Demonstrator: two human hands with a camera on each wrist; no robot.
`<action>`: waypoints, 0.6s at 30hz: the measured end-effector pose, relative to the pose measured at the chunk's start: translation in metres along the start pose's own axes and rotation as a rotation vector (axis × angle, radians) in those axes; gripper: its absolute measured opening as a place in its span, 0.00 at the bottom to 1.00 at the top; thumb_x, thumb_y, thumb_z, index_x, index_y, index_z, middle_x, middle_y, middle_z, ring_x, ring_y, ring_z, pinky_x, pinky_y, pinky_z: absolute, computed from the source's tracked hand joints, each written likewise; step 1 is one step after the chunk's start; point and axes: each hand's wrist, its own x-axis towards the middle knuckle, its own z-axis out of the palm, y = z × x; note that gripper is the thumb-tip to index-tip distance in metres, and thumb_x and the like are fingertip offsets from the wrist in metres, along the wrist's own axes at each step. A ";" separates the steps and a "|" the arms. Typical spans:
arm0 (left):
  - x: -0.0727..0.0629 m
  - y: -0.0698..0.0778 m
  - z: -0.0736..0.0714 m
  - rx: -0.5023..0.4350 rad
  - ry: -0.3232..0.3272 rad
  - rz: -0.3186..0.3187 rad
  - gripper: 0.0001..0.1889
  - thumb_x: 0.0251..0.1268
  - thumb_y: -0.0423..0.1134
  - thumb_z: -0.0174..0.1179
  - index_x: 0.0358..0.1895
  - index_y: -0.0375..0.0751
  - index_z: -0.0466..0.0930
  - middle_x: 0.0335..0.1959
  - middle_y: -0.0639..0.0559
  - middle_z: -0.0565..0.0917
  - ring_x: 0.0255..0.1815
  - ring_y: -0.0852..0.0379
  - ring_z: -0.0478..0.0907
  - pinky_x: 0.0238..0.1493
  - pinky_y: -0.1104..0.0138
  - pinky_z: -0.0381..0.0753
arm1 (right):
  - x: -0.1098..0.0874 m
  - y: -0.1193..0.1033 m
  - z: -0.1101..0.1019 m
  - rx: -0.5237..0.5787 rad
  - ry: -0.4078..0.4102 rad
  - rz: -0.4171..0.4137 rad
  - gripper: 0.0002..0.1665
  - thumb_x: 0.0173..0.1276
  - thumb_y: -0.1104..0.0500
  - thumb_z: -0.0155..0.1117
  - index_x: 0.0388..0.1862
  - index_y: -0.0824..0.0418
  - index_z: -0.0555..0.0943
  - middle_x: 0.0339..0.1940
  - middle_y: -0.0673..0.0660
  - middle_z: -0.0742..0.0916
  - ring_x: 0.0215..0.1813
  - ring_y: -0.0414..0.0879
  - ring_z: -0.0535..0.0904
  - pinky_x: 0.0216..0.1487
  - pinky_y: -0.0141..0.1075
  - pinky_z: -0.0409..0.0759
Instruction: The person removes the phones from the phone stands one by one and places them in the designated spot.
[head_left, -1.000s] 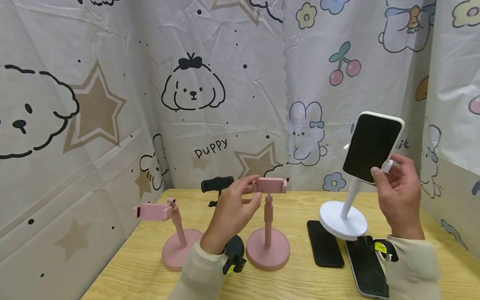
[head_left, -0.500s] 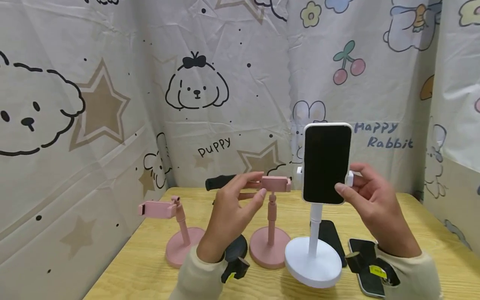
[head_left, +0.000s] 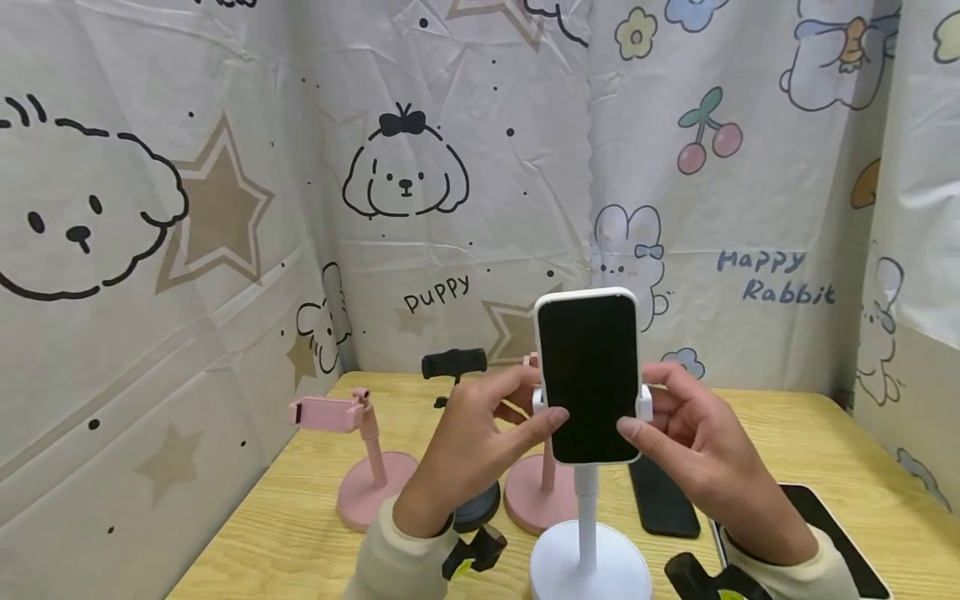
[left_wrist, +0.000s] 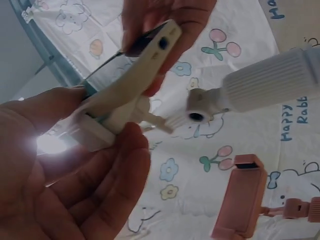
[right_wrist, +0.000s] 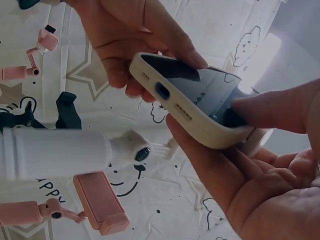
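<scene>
A smartphone in a white case [head_left: 588,367] stands upright in the clamp of a white phone stand [head_left: 587,517], its dark screen facing me. My left hand [head_left: 480,442] pinches the phone's left edge and clamp arm, thumb on the screen and fingers behind. On the opposite side my right hand [head_left: 705,450] grips the other edge in the same way. In the left wrist view the stand's ribbed neck [left_wrist: 270,82] and ball joint lie behind the phone. The right wrist view shows the case's bottom edge [right_wrist: 187,112] with its charging port between both hands.
A pink phone stand [head_left: 375,467] stands at the left. Another pink stand [head_left: 536,492] is partly hidden behind my left hand and the phone, near a black stand [head_left: 454,363]. Two dark phones, one a black phone [head_left: 663,500], the other a grey-edged phone [head_left: 832,533], lie at the right.
My right hand has brought the white stand with its phone leftward and nearer, turning it upright. My left hand has left the pink stand's clamp and now holds the phone's left side.
</scene>
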 end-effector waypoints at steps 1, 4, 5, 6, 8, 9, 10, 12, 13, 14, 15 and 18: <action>-0.001 0.001 -0.002 0.008 -0.016 -0.004 0.10 0.62 0.44 0.66 0.43 0.46 0.81 0.29 0.59 0.82 0.35 0.64 0.82 0.36 0.70 0.83 | 0.000 0.000 0.001 0.022 -0.014 -0.003 0.22 0.66 0.78 0.56 0.58 0.69 0.67 0.50 0.60 0.86 0.39 0.52 0.86 0.42 0.38 0.84; -0.002 0.005 -0.007 0.041 -0.062 -0.017 0.10 0.63 0.46 0.65 0.43 0.47 0.82 0.28 0.61 0.82 0.34 0.65 0.81 0.36 0.71 0.83 | 0.000 0.000 0.001 0.052 -0.059 0.033 0.21 0.66 0.77 0.56 0.56 0.68 0.66 0.51 0.60 0.85 0.43 0.54 0.86 0.42 0.41 0.84; -0.002 0.006 -0.007 0.050 -0.079 -0.019 0.11 0.63 0.46 0.65 0.43 0.47 0.81 0.28 0.62 0.81 0.34 0.66 0.81 0.36 0.71 0.82 | -0.001 0.000 0.001 0.052 -0.073 0.045 0.21 0.67 0.76 0.56 0.56 0.67 0.66 0.51 0.61 0.85 0.44 0.55 0.86 0.43 0.42 0.84; -0.002 0.006 -0.007 0.053 -0.094 -0.021 0.10 0.62 0.46 0.65 0.43 0.47 0.81 0.28 0.63 0.81 0.33 0.66 0.80 0.36 0.71 0.82 | -0.001 0.000 0.000 0.046 -0.088 0.058 0.21 0.67 0.76 0.56 0.57 0.67 0.66 0.51 0.62 0.85 0.44 0.56 0.86 0.43 0.43 0.84; -0.002 0.006 -0.007 0.064 -0.121 -0.017 0.10 0.62 0.46 0.65 0.43 0.48 0.81 0.29 0.63 0.81 0.32 0.67 0.80 0.36 0.71 0.82 | -0.003 -0.001 -0.002 0.030 -0.114 0.096 0.22 0.68 0.73 0.57 0.59 0.65 0.66 0.51 0.62 0.85 0.45 0.56 0.86 0.43 0.43 0.84; -0.002 0.006 -0.007 0.067 -0.133 -0.013 0.10 0.62 0.46 0.65 0.42 0.48 0.81 0.29 0.63 0.82 0.32 0.67 0.80 0.36 0.71 0.82 | -0.003 -0.001 -0.003 0.020 -0.126 0.111 0.23 0.68 0.72 0.58 0.60 0.65 0.67 0.51 0.62 0.85 0.45 0.55 0.85 0.44 0.42 0.84; -0.002 0.006 -0.007 0.069 -0.144 -0.010 0.10 0.61 0.45 0.66 0.42 0.48 0.81 0.29 0.62 0.82 0.32 0.67 0.80 0.36 0.71 0.82 | -0.004 -0.002 -0.004 -0.006 -0.133 0.129 0.23 0.68 0.71 0.58 0.60 0.65 0.68 0.50 0.61 0.85 0.44 0.54 0.86 0.43 0.41 0.84; -0.002 0.006 -0.006 0.069 -0.169 -0.010 0.10 0.60 0.43 0.67 0.44 0.48 0.81 0.30 0.61 0.82 0.31 0.68 0.80 0.36 0.71 0.82 | -0.006 -0.003 -0.006 -0.066 -0.147 0.165 0.24 0.68 0.69 0.61 0.61 0.63 0.69 0.49 0.59 0.85 0.42 0.52 0.86 0.43 0.40 0.84; -0.003 0.007 -0.005 0.072 -0.178 -0.013 0.11 0.59 0.42 0.67 0.45 0.48 0.81 0.30 0.61 0.83 0.31 0.68 0.80 0.36 0.71 0.82 | -0.007 -0.003 -0.007 -0.096 -0.151 0.186 0.24 0.68 0.68 0.62 0.61 0.62 0.70 0.49 0.57 0.85 0.41 0.50 0.86 0.42 0.39 0.84; -0.003 0.007 -0.005 0.074 -0.186 -0.014 0.12 0.59 0.41 0.68 0.45 0.48 0.81 0.30 0.61 0.83 0.31 0.68 0.80 0.36 0.71 0.82 | -0.007 -0.004 -0.008 -0.123 -0.156 0.200 0.24 0.67 0.67 0.62 0.61 0.61 0.71 0.49 0.57 0.84 0.41 0.49 0.86 0.42 0.39 0.84; -0.003 0.007 -0.005 0.078 -0.191 -0.016 0.12 0.58 0.41 0.68 0.45 0.48 0.81 0.29 0.61 0.83 0.31 0.68 0.80 0.36 0.72 0.82 | -0.007 -0.004 -0.009 -0.148 -0.160 0.210 0.24 0.67 0.67 0.63 0.61 0.61 0.71 0.49 0.56 0.84 0.40 0.48 0.86 0.42 0.38 0.84; -0.004 0.007 -0.004 0.095 -0.196 -0.018 0.12 0.57 0.40 0.69 0.45 0.49 0.81 0.29 0.62 0.83 0.31 0.69 0.80 0.36 0.73 0.82 | -0.006 -0.005 -0.011 -0.190 -0.179 0.227 0.26 0.66 0.66 0.64 0.62 0.60 0.71 0.51 0.56 0.83 0.41 0.46 0.86 0.44 0.37 0.83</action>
